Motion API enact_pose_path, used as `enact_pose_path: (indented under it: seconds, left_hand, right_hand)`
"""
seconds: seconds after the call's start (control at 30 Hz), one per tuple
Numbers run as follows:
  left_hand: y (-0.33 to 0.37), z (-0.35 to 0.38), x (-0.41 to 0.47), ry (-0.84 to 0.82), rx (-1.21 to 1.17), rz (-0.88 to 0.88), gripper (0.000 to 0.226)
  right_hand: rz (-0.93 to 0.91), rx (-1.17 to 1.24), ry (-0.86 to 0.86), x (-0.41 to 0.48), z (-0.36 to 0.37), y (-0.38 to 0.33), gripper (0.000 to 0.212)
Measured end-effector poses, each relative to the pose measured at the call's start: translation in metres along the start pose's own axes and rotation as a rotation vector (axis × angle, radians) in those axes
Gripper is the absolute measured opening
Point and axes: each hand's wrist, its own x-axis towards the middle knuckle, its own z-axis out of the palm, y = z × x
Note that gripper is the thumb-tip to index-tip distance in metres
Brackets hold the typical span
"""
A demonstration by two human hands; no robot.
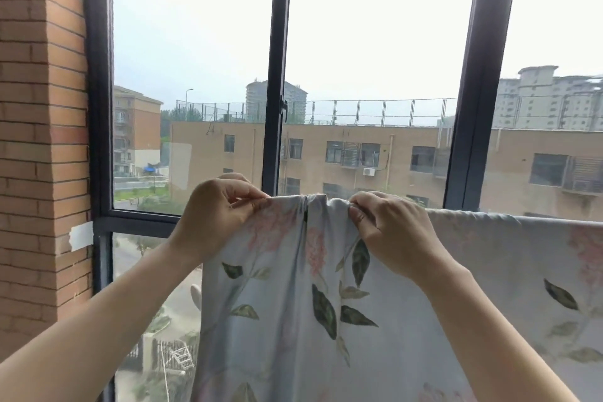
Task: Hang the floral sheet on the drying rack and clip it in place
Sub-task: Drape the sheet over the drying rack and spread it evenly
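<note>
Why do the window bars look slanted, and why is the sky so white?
Head view: the wide-angle lens makes the dark metal window bars lean sideways; the sky is overexposed to white; daylight from behind leaves the pale blue floral sheet soft, without hard shadows; the left hand and right hand pinching it look sharp.

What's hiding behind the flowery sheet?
Above the floral sheet, a window frame and buildings show. Whatever it hangs over is covered; the left hand and right hand pinch its top edge.

Flat overcast daylight through the window [375,42], sky blown out, wide-angle edge bending, perhaps slightly soft
</note>
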Motion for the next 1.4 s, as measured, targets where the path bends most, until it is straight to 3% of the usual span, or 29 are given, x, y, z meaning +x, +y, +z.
enact_pose_path:
  seconds: [0.13,0.37,0.5,0.57,0.67,0.73,0.97,1.1,1.27,1.4]
  left_hand:
    - [-0.006,0.004,0.009,-0.037,0.006,0.056,0.015]
    - [-0.031,-0.030,0.001,0.068,0.009,-0.023,0.020]
    - [-0.045,-0.042,-0.014,-0.075,0.074,-0.068,0.019]
    - [-0.040,-0.039,-0.016,-0.157,0.014,-0.093,0.004]
    - [-0.029,-0.030,-0.011,-0.211,0.036,-0.026,0.035]
    - [-0.017,-0.020,-0.003,-0.205,0.038,0.020,0.044]
    - [0.003,0.013,0.016,-0.098,-0.052,0.011,0.003]
    - [0.004,0.015,0.020,-0.064,-0.006,0.043,0.006]
    - [-0.029,-0.017,0.004,0.110,0.102,-0.057,0.011]
    - [-0.037,-0.028,-0.012,-0.034,0.144,-0.074,0.013]
  right_hand:
    - [0.078,0.006,-0.027,-0.001,-0.003,-0.001,0.020]
    - [0.170,0.006,-0.091,-0.001,-0.012,-0.010,0.019]
    - [0.159,-0.008,-0.093,0.001,-0.010,-0.018,0.020]
    - [0.152,-0.016,-0.096,0.003,-0.009,-0.021,0.020]
    - [0.148,-0.011,-0.101,0.003,-0.009,-0.023,0.020]
    - [0.143,-0.005,-0.103,0.002,-0.009,-0.022,0.020]
    - [0.127,-0.003,-0.087,-0.001,-0.012,-0.011,0.021]
    - [0.108,-0.010,-0.069,-0.001,-0.011,-0.008,0.021]
    - [0.088,-0.015,-0.069,0.000,-0.008,-0.005,0.021]
    - [0.068,-0.032,-0.060,0.001,-0.005,-0.007,0.022]
